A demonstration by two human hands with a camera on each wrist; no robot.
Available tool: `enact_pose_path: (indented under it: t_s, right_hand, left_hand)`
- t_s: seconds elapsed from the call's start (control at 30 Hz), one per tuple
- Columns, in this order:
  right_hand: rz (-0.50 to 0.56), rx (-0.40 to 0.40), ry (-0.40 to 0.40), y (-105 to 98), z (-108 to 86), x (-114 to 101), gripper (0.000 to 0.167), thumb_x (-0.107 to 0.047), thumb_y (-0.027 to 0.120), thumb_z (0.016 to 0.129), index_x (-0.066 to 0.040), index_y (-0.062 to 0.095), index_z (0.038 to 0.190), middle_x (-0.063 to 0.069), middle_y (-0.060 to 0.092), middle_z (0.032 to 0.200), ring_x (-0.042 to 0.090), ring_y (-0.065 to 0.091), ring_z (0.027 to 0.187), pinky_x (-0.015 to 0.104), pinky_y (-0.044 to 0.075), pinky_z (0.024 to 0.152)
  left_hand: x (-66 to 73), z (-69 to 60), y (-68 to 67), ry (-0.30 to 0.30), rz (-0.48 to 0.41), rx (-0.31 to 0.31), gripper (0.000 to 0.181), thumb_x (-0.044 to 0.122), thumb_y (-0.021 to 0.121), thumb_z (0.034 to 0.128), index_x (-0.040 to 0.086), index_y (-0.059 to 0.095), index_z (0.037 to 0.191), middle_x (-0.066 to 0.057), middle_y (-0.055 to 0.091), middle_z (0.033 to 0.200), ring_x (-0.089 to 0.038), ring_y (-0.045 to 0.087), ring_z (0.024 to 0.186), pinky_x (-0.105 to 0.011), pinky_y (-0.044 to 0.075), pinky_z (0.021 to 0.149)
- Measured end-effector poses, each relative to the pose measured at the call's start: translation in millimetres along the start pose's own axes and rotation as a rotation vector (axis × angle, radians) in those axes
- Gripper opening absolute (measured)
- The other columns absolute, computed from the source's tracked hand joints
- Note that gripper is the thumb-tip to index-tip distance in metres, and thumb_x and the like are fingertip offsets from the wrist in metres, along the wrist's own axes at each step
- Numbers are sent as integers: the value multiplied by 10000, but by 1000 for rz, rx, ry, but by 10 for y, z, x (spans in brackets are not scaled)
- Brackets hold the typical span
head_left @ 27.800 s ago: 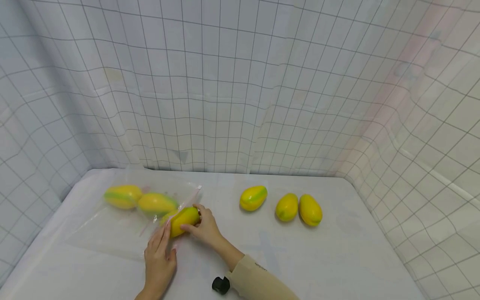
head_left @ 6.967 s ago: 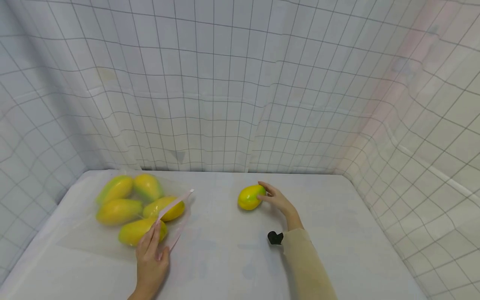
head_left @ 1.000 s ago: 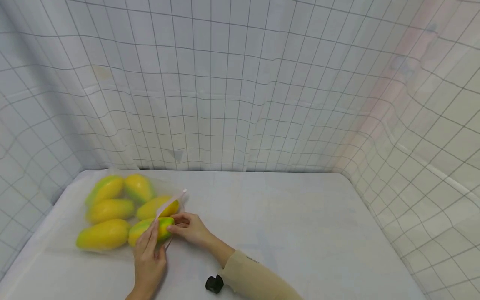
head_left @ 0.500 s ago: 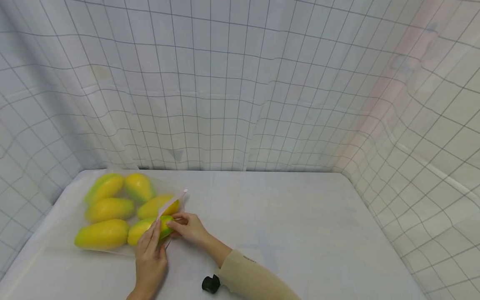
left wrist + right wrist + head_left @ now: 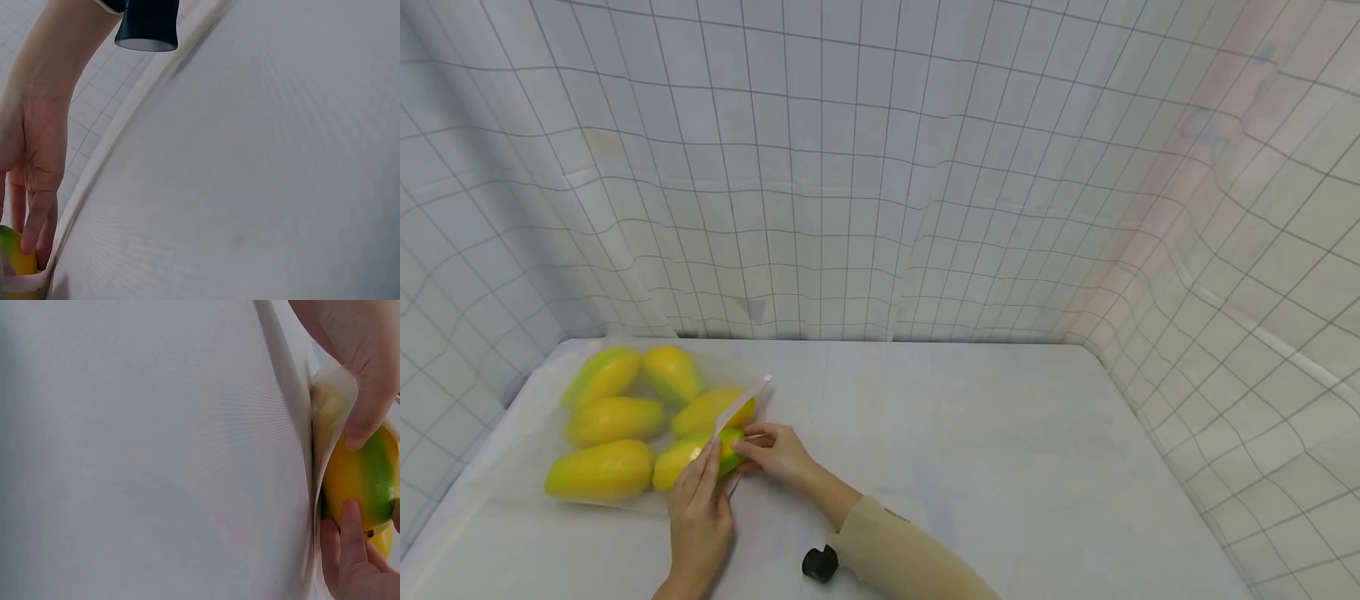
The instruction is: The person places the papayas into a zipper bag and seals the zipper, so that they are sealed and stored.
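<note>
A translucent plastic bag (image 5: pixel 505 479) lies on the left of the table with several yellow-green fruits in it, ridged like papayas. My left hand (image 5: pixel 702 529) holds the bag's mouth, fingers along the upper rim and thumb apart below. My right hand (image 5: pixel 786 458) grips the end of one papaya (image 5: pixel 677 461) lying in that mouth, most of it under the film. The right wrist view shows the green-striped papaya (image 5: pixel 356 481) between my left thumb (image 5: pixel 359 428) and right fingers. In the left wrist view, my right fingers touch the papaya (image 5: pixel 24 262).
White cloth covers the table (image 5: pixel 1000 467). Around it hang white grid-patterned curtains (image 5: pixel 850 208) at the back and both sides. A black wrist camera (image 5: pixel 820 565) sits by my right sleeve (image 5: pixel 910 554).
Earlier, three papayas lay on the table's right side, later just one. My right hand has brought that last one to the bag's mouth; since then it has slid slightly left.
</note>
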State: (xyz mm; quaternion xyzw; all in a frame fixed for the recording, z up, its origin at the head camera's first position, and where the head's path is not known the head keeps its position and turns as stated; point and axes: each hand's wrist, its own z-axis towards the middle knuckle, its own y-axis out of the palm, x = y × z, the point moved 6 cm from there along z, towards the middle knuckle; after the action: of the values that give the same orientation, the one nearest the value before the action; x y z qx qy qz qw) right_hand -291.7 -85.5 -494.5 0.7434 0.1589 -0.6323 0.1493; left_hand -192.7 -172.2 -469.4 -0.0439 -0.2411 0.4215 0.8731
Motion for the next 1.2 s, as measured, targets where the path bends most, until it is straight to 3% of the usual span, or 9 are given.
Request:
enact_pose_path:
  t_s: [0.33, 0.53, 0.63, 0.83, 1.03, 1.2]
  right_hand:
    - [-17, -42, -23, 20, 5, 16, 301, -16, 631, 819, 46, 576, 1108, 85, 650, 927, 160, 642, 790, 307, 533, 684]
    - [-231, -95, -119, 38, -27, -48, 385, -72, 635, 829, 28, 543, 1189, 61, 619, 892, 61, 592, 747, 203, 506, 641]
    - [-288, -112, -149, 55, -41, -66, 395, -90, 641, 827, 35, 548, 1189, 74, 634, 888, 26, 573, 735, 171, 484, 626]
    - [-261, -99, -142, 98, -38, -50, 349, -59, 682, 784, 40, 572, 1100, 65, 646, 877, 6, 554, 741, 161, 478, 624]
    - [-227, -105, -155, 164, -9, -18, 330, -18, 676, 779, 62, 603, 1090, 137, 678, 923, 24, 601, 748, 162, 488, 619]
    - [-269, -142, -174, 204, 2, -35, 332, -50, 668, 797, 44, 617, 1111, 127, 688, 954, 10, 617, 766, 139, 476, 645]
  left_hand:
    - [-5, 3, 1, -7, -8, 3, 799, -299, 513, 436, -80, 544, 1204, -265, 555, 1150, -430, 463, 982, -190, 216, 1033]
    - [-6, -4, 1, -27, -11, -20, 782, -316, 488, 489, -65, 533, 1228, -240, 556, 1176, -417, 455, 988, -195, 221, 1034]
    - [-2, -1, -2, -27, -10, -26, 780, -318, 487, 490, -74, 526, 1230, -258, 551, 1164, -415, 451, 996, -206, 223, 1039]
    - [21, 10, 1, -34, -26, -39, 781, -332, 486, 473, -96, 524, 1217, -269, 544, 1154, -397, 443, 1012, -209, 225, 1043]
    - [16, -5, 8, -50, -36, -58, 793, -329, 496, 492, -77, 512, 1243, -263, 531, 1165, -376, 436, 1053, -203, 216, 1050]
    - [-5, -18, -1, -57, -36, -64, 821, -316, 500, 484, -61, 499, 1265, -266, 524, 1182, -372, 433, 1075, -204, 207, 1054]
